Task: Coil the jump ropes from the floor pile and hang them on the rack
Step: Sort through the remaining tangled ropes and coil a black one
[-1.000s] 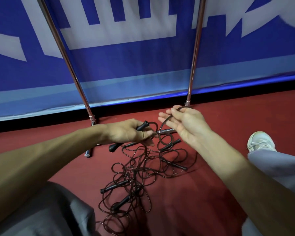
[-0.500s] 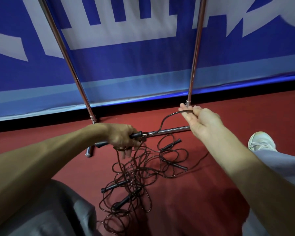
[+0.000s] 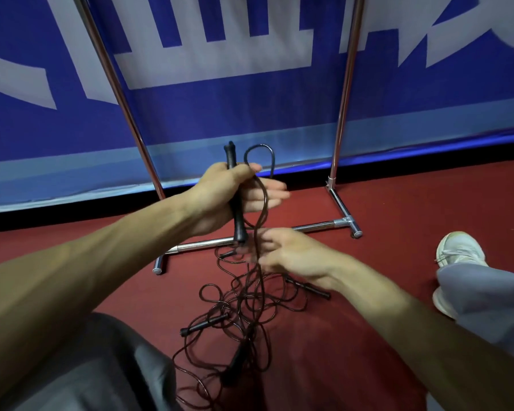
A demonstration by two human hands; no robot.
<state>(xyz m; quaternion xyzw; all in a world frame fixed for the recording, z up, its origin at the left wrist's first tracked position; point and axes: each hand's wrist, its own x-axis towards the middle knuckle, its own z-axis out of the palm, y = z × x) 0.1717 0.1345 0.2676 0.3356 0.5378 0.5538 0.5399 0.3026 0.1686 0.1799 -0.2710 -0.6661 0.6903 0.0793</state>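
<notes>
The left hand [image 3: 220,200] grips one jump-rope handle [image 3: 237,221], thumb clamped across it, the other fingers [image 3: 275,192] stretched out beyond. The handle's long axis stands near upright. A loop of cord [image 3: 260,148] rises above the thumb, then the cord drops straight down past the right hand [image 3: 297,255] into the pile [image 3: 250,310] on the floor [image 3: 398,209]. The right hand lies directly below the left, nearer the pile; blur hides whether its fingers pinch the cord. Forming the next loop probably requires lifting cord upward to the left palm. The rack [image 3: 318,226] stands just behind
</notes>
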